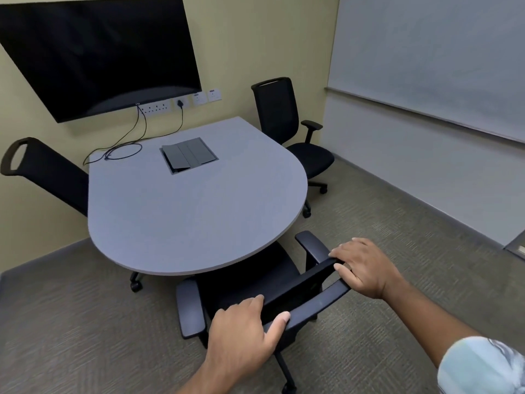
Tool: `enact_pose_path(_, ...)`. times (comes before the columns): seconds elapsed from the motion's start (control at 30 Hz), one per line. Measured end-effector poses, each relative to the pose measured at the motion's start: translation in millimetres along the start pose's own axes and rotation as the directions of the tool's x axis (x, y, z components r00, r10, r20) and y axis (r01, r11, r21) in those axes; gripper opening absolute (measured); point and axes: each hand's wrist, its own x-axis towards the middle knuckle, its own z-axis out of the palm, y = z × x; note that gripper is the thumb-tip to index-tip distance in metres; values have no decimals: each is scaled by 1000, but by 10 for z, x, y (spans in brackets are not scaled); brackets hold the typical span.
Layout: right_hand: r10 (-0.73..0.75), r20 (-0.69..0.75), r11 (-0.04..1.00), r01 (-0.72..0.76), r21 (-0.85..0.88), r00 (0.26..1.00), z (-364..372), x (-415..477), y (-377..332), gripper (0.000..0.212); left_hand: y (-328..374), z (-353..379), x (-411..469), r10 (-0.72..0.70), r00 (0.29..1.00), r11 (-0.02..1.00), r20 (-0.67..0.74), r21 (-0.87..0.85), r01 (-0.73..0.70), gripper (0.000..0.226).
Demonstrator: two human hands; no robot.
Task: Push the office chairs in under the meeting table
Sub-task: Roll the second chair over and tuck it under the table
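Note:
A black office chair (pixel 255 282) stands right in front of me at the rounded near end of the grey meeting table (pixel 176 217). Its seat is partly under the tabletop. My left hand (pixel 241 334) grips the top bar of its backrest on the left. My right hand (pixel 366 268) holds the same bar on the right. A second black chair (pixel 287 129) stands at the table's far right side, its seat out from under the top. A third black chair (pixel 48 172) is at the left side, mostly hidden behind the table.
A large dark screen (pixel 96 55) hangs on the yellow wall, with cables (pixel 125 146) trailing onto the table. A cable box (pixel 189 155) sits in the tabletop. A whiteboard (pixel 440 61) covers the right wall. Carpet lies open to my right.

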Motion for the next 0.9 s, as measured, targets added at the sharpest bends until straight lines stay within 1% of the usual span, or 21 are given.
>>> enact_pose_path(0.07, -24, -24, 1000, 25, 8, 999, 42, 18, 165, 49, 113, 84, 42, -6, 1000, 1000, 0, 0, 6, 97)
enact_pose_path(0.3, -103, -41, 994, 104, 19, 994, 53, 132, 416, 45, 321, 70, 186, -14, 1000, 998, 11, -62, 15, 105)
enact_pose_path(0.5, -162, -20, 986, 163, 37, 987, 16, 226, 575, 45, 490, 23, 193, -73, 997, 995, -2, -64, 73, 104)
enact_pose_path(0.53, -178, -23, 983, 178, 45, 984, 18, 237, 602, 45, 536, 4, 195, -93, 996, 994, -1, -56, 93, 103)
enact_pose_path(0.6, -164, -32, 985, 165, 47, 986, -21, 277, 635, 45, 565, 0, 223, -103, 995, 994, -16, -43, 103, 97)
enact_pose_path(0.7, -179, -35, 981, 181, 68, 983, -13, 310, 659, 45, 623, -26, 229, -129, 991, 990, -40, -61, 127, 90)
enact_pose_path(0.83, -197, -40, 975, 200, 97, 980, 1, 315, 739, 45, 735, 3, 198, -179, 979, 983, -96, -60, 173, 95)
enact_pose_path(0.9, -212, -21, 972, 213, 103, 977, -10, 331, 763, 46, 796, 16, 202, -210, 972, 977, -106, -42, 207, 93)
